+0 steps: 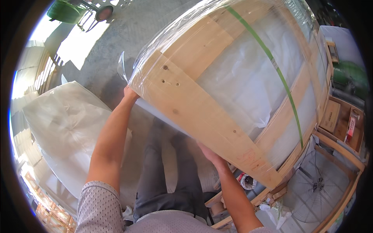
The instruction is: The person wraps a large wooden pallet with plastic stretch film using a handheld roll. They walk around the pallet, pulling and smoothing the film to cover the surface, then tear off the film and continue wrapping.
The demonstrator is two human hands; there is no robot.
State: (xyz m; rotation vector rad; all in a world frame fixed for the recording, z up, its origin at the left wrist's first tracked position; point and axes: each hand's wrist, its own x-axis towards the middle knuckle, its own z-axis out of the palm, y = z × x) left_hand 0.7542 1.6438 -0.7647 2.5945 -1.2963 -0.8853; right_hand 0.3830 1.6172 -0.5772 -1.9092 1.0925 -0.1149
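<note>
A large wooden crate [186, 89] stands tilted across the view in front of me, its boards wrapped in clear plastic film [171, 33]. White sheeting [248, 73] shows between the boards, and a green strap [278, 70] runs across it. My left hand [131, 93] is at the crate's left corner, closed on the film where a loose flap sticks up; its fingertips are partly hidden. At the lower edge of the near board is my right hand [211, 154], its fingers hidden beneath the crate. A pale strip [163, 116] shows under that edge between both hands.
To my left stands another bulky item covered in whitish plastic [70, 116]. On the right are a wooden tray with a carton [329, 115] and a wood-framed fan guard [318, 186]. Concrete floor [124, 35] lies beyond, with a green object [66, 11] far left.
</note>
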